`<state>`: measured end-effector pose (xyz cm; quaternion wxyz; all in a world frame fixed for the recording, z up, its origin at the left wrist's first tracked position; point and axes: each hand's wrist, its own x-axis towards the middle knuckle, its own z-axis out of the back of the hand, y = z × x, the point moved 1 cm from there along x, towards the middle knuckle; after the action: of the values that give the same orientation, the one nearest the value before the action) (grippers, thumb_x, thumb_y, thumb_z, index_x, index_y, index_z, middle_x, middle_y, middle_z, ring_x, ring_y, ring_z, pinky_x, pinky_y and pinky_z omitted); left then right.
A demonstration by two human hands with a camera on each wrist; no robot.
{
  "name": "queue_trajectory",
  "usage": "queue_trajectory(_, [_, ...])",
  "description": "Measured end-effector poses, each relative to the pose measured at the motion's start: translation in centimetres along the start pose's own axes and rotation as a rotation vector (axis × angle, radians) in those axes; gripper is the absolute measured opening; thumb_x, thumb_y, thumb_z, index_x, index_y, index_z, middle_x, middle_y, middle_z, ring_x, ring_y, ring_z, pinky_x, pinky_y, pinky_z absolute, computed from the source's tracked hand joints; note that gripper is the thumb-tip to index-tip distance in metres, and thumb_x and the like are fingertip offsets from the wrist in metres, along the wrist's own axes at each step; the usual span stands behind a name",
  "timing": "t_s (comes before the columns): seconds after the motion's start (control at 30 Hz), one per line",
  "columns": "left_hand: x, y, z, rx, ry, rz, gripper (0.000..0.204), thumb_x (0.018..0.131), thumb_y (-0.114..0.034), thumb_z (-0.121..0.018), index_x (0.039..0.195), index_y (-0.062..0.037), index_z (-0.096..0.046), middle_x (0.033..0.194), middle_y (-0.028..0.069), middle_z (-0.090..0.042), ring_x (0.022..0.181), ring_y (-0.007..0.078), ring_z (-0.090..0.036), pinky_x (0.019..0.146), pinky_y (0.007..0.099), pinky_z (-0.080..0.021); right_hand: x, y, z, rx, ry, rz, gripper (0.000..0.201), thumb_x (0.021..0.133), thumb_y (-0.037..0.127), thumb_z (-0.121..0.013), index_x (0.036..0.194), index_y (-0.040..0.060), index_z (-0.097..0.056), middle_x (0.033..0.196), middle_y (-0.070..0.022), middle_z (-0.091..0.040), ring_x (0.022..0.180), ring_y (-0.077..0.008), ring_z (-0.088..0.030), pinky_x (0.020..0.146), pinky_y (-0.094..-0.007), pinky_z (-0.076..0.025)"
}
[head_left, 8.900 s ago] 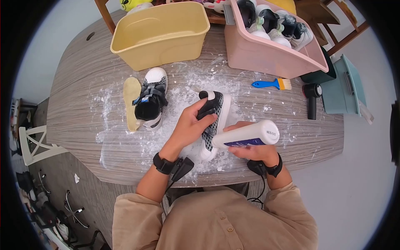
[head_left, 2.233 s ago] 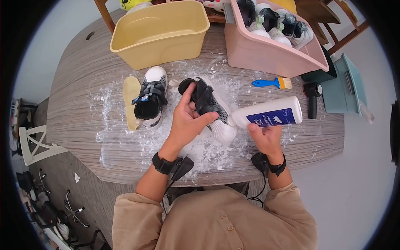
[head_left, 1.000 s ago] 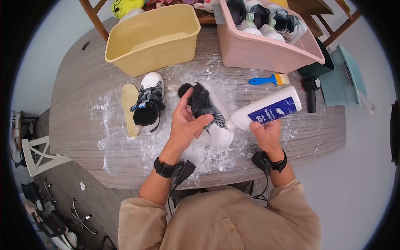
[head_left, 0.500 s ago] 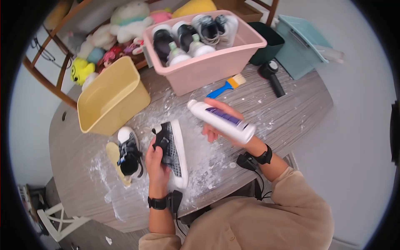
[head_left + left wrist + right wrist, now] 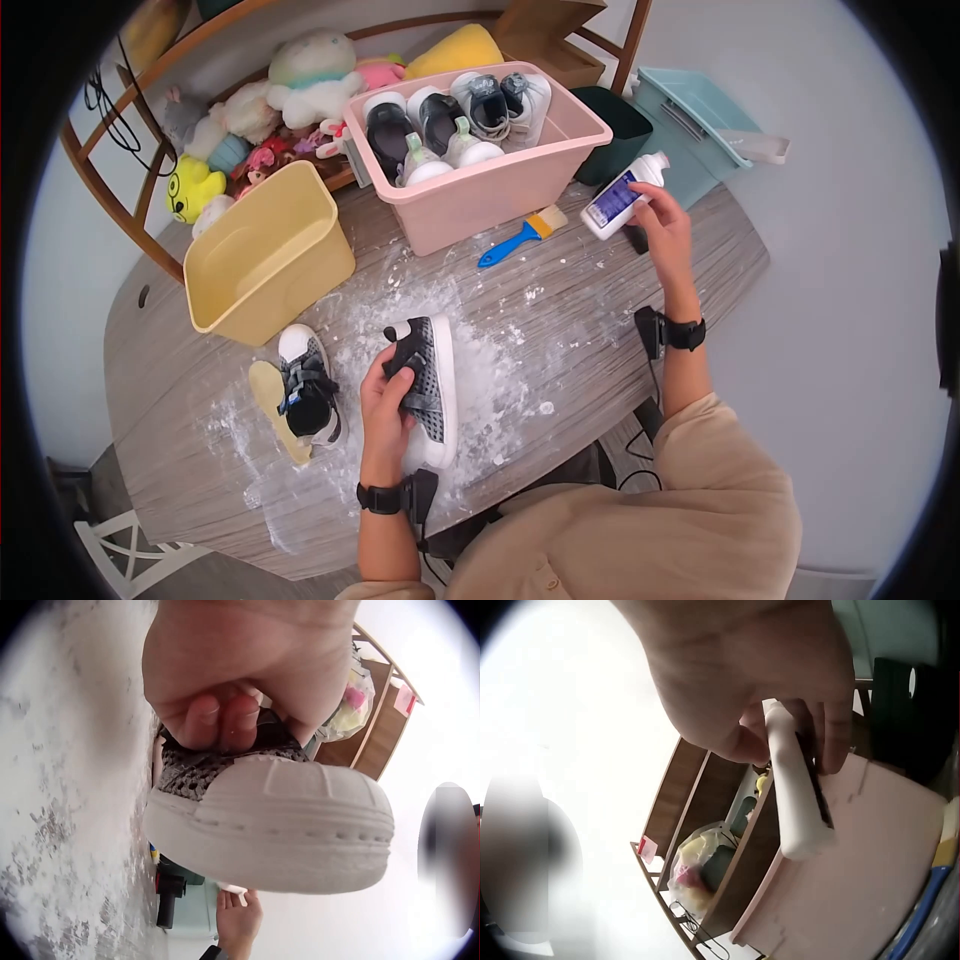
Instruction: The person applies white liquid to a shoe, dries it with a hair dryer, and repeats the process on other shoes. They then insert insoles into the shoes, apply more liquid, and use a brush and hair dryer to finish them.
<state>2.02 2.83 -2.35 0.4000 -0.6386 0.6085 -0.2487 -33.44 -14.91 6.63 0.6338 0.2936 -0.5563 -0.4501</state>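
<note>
My left hand (image 5: 384,408) grips a black-and-grey mesh shoe (image 5: 425,385) with a white sole, tilted on its side over the powdery part of the table. In the left wrist view the shoe's white toe (image 5: 300,817) fills the middle, fingers curled into the upper. Out at the right, my right hand (image 5: 668,232) pinches a white bottle (image 5: 618,205) with a purple-blue label, its neck pointing up, near the teal bin. The right wrist view shows that bottle (image 5: 791,795) between thumb and fingers. A matching shoe (image 5: 308,390) and a beige insole (image 5: 277,410) lie left of my left hand.
A yellow bin (image 5: 275,265) and a pink bin (image 5: 500,190) holding several shoes stand at the back. A blue-handled brush (image 5: 515,243) lies before the pink bin. Dark green (image 5: 625,125) and teal (image 5: 690,125) bins stand at right. White powder (image 5: 480,400) covers the table's middle.
The bottle left the shoe's toe and moved right and away, turned neck up, in my right hand. My left hand turned the shoe onto its side. The head view swung right.
</note>
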Motion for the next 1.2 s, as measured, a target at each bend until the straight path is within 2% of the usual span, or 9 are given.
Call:
queue_trajectory(0.1, [-0.1,-0.3,-0.1,0.026,0.015,0.026,0.039,0.087,-0.013,-0.061,0.123,-0.0026,-0.05,0.091,0.0032,-0.065,0.051,0.0014,-0.051,0.032,0.0171,-0.027,1.2,-1.9,1.0,-0.442,0.025,0.156,0.015,0.086,0.004,-0.057,0.098,0.0032,-0.067,0.1,-0.0103,-0.063,0.087,-0.0188,-0.063,0.073,-0.0284,-0.05])
queue_trajectory(0.27, [-0.3,-0.5,-0.5,0.029,0.042,0.031,0.039,0.086,-0.012,-0.061,0.123,-0.0024,-0.051,0.092,0.003,-0.065,0.052,0.0017,-0.052,0.033,0.0174,-0.027,2.0,-4.6,-0.2,-0.548,0.148,0.125,0.014,0.083,-0.002,-0.058,0.091,0.0031,-0.068,0.101,-0.0124,-0.063,0.087,-0.0257,-0.063,0.077,-0.0326,-0.051])
queue_trajectory(0.47, [-0.2,-0.2,-0.5,0.045,0.086,0.02,0.037,0.086,-0.011,-0.061,0.122,-0.0019,-0.053,0.092,0.0027,-0.065,0.055,0.0015,-0.053,0.034,0.0172,-0.026,2.6,-7.4,-1.2,-0.537,0.144,0.129,0.016,0.084,-0.002,-0.057,0.094,0.0026,-0.068,0.108,-0.0129,-0.06,0.089,-0.0259,-0.063,0.078,-0.0319,-0.05])
queue_trajectory(0.57, [-0.3,-0.3,-0.6,0.051,0.107,0.026,0.037,0.086,-0.011,-0.061,0.122,-0.0012,-0.053,0.092,0.0026,-0.065,0.057,0.0014,-0.054,0.034,0.0169,-0.027,2.5,-7.1,-1.3,-0.494,0.165,0.026,0.016,0.084,-0.003,-0.057,0.094,0.0022,-0.068,0.112,-0.0128,-0.058,0.092,-0.0257,-0.063,0.079,-0.0311,-0.05])
queue_trajectory(0.77, [-0.6,-0.6,-1.0,0.042,0.125,0.033,0.039,0.087,-0.01,-0.06,0.123,0.0004,-0.051,0.094,0.0032,-0.065,0.06,0.0019,-0.055,0.037,0.0165,-0.029,2.3,-7.9,-0.4,-0.41,0.227,0.104,0.015,0.082,-0.004,-0.056,0.089,0.0015,-0.068,0.123,-0.0134,-0.055,0.097,-0.0259,-0.063,0.082,-0.0308,-0.05])
queue_trajectory(0.87, [-0.6,-0.9,-1.0,0.03,0.102,0.032,0.039,0.087,-0.009,-0.06,0.123,0.0011,-0.05,0.096,0.0039,-0.065,0.064,0.003,-0.057,0.039,0.0163,-0.032,2.3,-8.2,2.1,-0.523,0.162,0.209,0.009,0.08,-0.002,-0.058,0.082,0.0008,-0.066,0.124,-0.0151,-0.057,0.101,-0.0269,-0.062,0.082,-0.0307,-0.051])
queue_trajectory(0.97, [-0.5,-0.9,-1.2,0.056,0.07,0.024,0.041,0.087,-0.014,-0.059,0.124,-0.0005,-0.049,0.093,0.0027,-0.064,0.057,0.0022,-0.054,0.035,0.0167,-0.03,2.7,-8.9,4.7,-0.507,-0.034,0.079,0.005,0.079,0.001,-0.06,0.078,0.0,-0.065,0.118,-0.0173,-0.061,0.104,-0.0282,-0.061,0.081,-0.0316,-0.051])
queue_trajectory(1.0, [-0.6,-0.9,-1.3,0.072,0.062,0.022,0.042,0.087,-0.016,-0.059,0.125,-0.0015,-0.049,0.09,0.0021,-0.063,0.052,0.0016,-0.051,0.033,0.017,-0.029,2.8,-9.3,5.4,-0.542,-0.052,0.046,0.015,0.078,0.009,-0.064,0.09,-0.0008,-0.064,0.111,-0.0182,-0.064,0.103,-0.0285,-0.062,0.08,-0.0336,-0.05])
queue_trajectory(1.2, [-0.4,-0.6,-0.8,0.032,0.1,0.037,0.039,0.088,-0.016,-0.058,0.123,-0.0008,-0.05,0.088,0.0022,-0.063,0.051,0.0017,-0.051,0.033,0.0169,-0.029,2.7,-10.6,4.6,-0.933,0.076,-0.205,0.056,0.073,0.025,-0.072,0.12,0.0005,-0.054,0.112,-0.0227,-0.062,0.103,-0.0351,-0.061,0.088,-0.0401,-0.047])
